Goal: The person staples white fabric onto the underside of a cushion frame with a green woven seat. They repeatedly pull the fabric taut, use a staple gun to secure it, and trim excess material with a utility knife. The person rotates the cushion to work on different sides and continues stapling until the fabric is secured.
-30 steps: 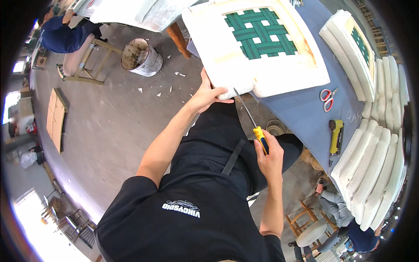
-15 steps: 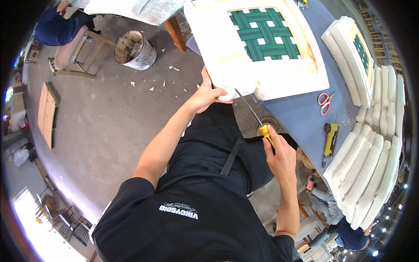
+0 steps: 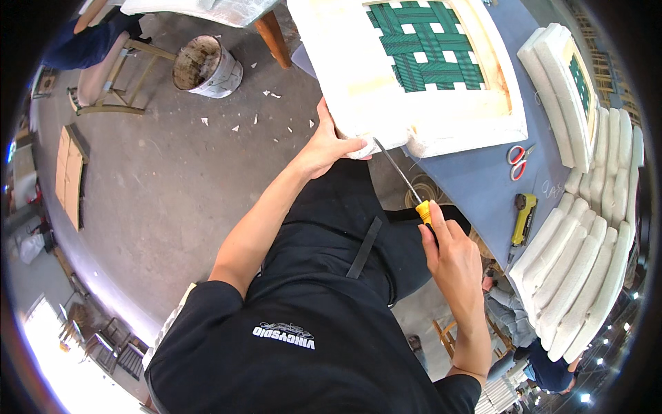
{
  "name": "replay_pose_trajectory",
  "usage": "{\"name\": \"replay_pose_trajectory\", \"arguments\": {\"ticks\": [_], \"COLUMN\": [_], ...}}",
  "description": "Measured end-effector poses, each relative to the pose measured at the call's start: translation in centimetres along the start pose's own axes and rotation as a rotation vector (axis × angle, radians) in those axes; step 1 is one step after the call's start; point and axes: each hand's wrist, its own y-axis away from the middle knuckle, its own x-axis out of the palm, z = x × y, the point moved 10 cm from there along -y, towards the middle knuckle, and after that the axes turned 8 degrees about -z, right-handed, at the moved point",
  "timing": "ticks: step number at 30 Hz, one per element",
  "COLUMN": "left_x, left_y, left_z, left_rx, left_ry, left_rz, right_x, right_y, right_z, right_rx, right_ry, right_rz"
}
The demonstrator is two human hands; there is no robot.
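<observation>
My left hand point(image 3: 327, 146) grips the near left corner of a white padded seat cushion point(image 3: 352, 76), its thumb on top and most of the other fingers hidden by the edge. Green woven webbing point(image 3: 431, 48) fills the opening in the cushion's wooden frame. In my right hand point(image 3: 452, 259) is a yellow-handled screwdriver point(image 3: 424, 210). Its long metal shaft slants up and left to the cushion's near edge, just right of my left thumb. The tip meets the white padding there; whether it goes into it I cannot tell.
Red-handled scissors point(image 3: 517, 163) and a yellow-and-black tool point(image 3: 524, 219) lie on the blue-grey table point(image 3: 469, 183). Stacked white cushions point(image 3: 576, 276) line its right side. A dirty bucket point(image 3: 207, 67) stands on the floor at far left, near a chair and another person point(image 3: 86, 41).
My right hand has shifted a little right and down, with the screwdriver still reaching the cushion's edge. The left hand keeps its grip on the corner. The whole view has shifted slightly.
</observation>
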Motion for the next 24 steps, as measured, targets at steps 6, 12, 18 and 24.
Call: {"name": "replay_pose_trajectory", "arguments": {"ticks": [6,12,18,24], "left_x": [-0.6,-0.4,0.0,0.3], "left_y": [-0.1,-0.2,0.1,0.5], "left_z": [0.3,0.9,0.3,-0.3], "left_rx": [0.005,-0.054,-0.091,-0.074], "left_ry": [-0.144,-0.143,-0.138,-0.104], "left_rz": [-0.011,0.030,-0.013,-0.088], "right_x": [-1.2,9.3,18.8,14.3], "right_y": [-1.4,2.7,7.3,4.6], "right_z": [2.2,-5.4,-1.8,-4.2], "right_rx": [0.059,0.697,1.021,0.674], "right_ry": [0.056,-1.292,-2.108,-1.206], "right_rz": [0.105,0.143,0.285,-0.094]}}
